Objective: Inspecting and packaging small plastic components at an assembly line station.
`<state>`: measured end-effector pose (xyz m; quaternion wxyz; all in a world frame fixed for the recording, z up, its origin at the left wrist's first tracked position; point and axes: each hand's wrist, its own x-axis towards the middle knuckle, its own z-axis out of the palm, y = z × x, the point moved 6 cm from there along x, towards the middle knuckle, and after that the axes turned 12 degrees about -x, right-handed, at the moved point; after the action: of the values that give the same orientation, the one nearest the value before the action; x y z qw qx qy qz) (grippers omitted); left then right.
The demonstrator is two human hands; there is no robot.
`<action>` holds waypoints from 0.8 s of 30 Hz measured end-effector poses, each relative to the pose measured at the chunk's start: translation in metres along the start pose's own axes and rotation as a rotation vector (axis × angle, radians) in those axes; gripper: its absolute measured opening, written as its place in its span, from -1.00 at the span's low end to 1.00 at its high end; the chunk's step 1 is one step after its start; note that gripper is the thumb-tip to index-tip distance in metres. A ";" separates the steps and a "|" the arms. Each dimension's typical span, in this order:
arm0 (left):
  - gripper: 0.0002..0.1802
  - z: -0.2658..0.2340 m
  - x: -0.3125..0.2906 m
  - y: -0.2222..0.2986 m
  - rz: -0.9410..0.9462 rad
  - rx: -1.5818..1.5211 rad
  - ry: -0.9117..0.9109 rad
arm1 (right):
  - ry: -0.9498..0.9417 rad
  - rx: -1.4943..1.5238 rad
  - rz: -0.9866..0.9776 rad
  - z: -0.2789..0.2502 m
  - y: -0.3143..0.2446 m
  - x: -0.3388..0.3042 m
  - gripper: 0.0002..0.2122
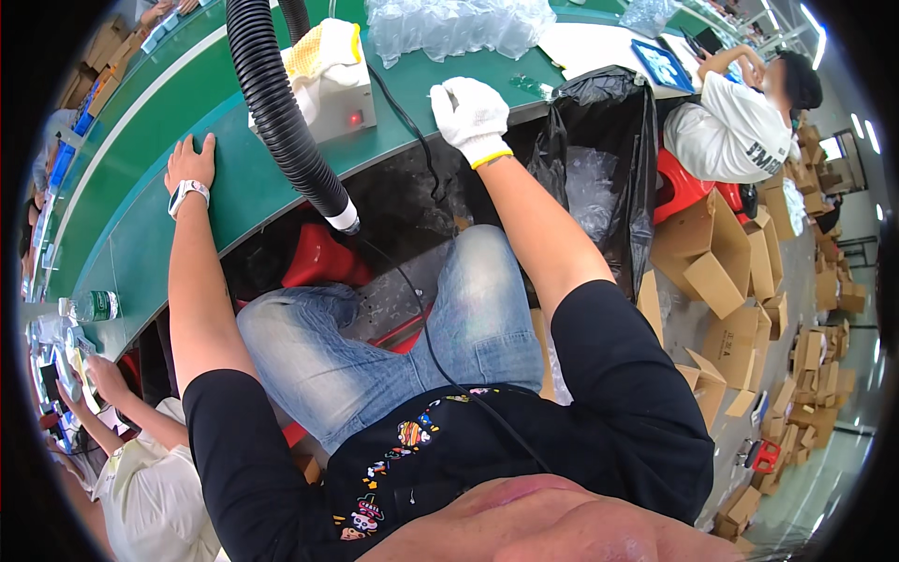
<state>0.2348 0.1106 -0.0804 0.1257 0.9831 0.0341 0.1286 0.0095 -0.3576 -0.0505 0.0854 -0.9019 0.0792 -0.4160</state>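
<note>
My bare left hand [190,169], with a watch at the wrist, lies flat on the green worktable [225,169] near its edge, fingers apart. My right hand [471,117] wears a white knit glove with a yellow cuff and rests at the table edge. Its fingers are bent inward, and whatever they may hold is hidden. Between the hands stands a pale box [342,108] with a lit red light and a white and yellow glove [323,51] on top. A black corrugated hose [276,103] hangs down in front of the box. A small clear bottle [531,86] lies right of my right hand.
Wrapped clear bottles [454,28] stand at the back. A black bag [609,122] holding clear plastic hangs at the table's right. A clear bottle [89,306] lies at the left. People sit on both sides, with open cardboard boxes [702,253] on the right floor.
</note>
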 end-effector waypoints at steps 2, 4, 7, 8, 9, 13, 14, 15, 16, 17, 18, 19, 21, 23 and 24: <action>-0.17 0.001 0.000 0.000 -0.002 0.004 -0.005 | -0.018 -0.021 0.013 0.002 0.001 0.000 -0.79; -0.17 0.002 0.000 -0.001 -0.006 0.005 -0.004 | 0.006 0.001 -0.005 0.000 0.000 -0.001 -0.79; -0.17 0.002 0.002 -0.001 -0.003 0.001 0.004 | 0.028 0.022 -0.011 0.000 0.000 0.000 -0.79; -0.17 0.003 0.002 -0.002 -0.001 0.000 0.005 | 0.013 0.011 -0.006 0.001 0.001 0.000 -0.79; -0.17 0.004 0.002 -0.002 -0.006 0.018 0.001 | -0.001 0.002 -0.002 0.002 0.002 0.000 -0.79; -0.17 0.005 0.003 -0.003 -0.004 0.007 0.011 | 0.005 0.016 -0.005 0.003 0.002 0.000 -0.80; -0.17 0.005 0.004 -0.003 -0.004 0.008 0.008 | -0.006 0.021 0.010 0.004 0.003 0.000 -0.80; -0.17 0.006 0.004 -0.003 -0.002 0.011 0.005 | 0.006 0.023 -0.005 0.003 0.002 -0.001 -0.80; -0.17 0.006 0.004 -0.003 -0.001 0.015 0.004 | 0.013 0.018 -0.003 0.003 0.002 0.000 -0.80; -0.17 0.006 0.004 -0.004 -0.006 0.032 0.000 | 0.022 0.013 -0.002 0.002 0.002 -0.001 -0.79; -0.17 0.005 0.004 -0.003 0.000 0.019 0.009 | 0.034 0.009 -0.001 0.002 0.002 0.000 -0.79; -0.17 0.005 0.005 -0.003 0.001 0.019 0.011 | 0.036 0.008 -0.001 0.002 0.002 0.000 -0.79; -0.17 0.005 0.004 -0.002 0.003 0.021 0.007 | 0.014 0.002 -0.004 0.003 0.002 0.001 -0.79; -0.17 0.005 0.004 -0.002 -0.002 0.018 0.003 | 0.002 0.001 -0.006 0.003 0.002 0.000 -0.79; -0.17 0.005 0.004 -0.002 -0.005 0.015 0.003 | 0.000 0.006 0.002 0.003 0.002 0.000 -0.78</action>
<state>0.2397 0.1122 -0.0847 0.1188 0.9837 0.0378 0.1293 0.0119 -0.3596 -0.0528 0.0884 -0.9016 0.0787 -0.4161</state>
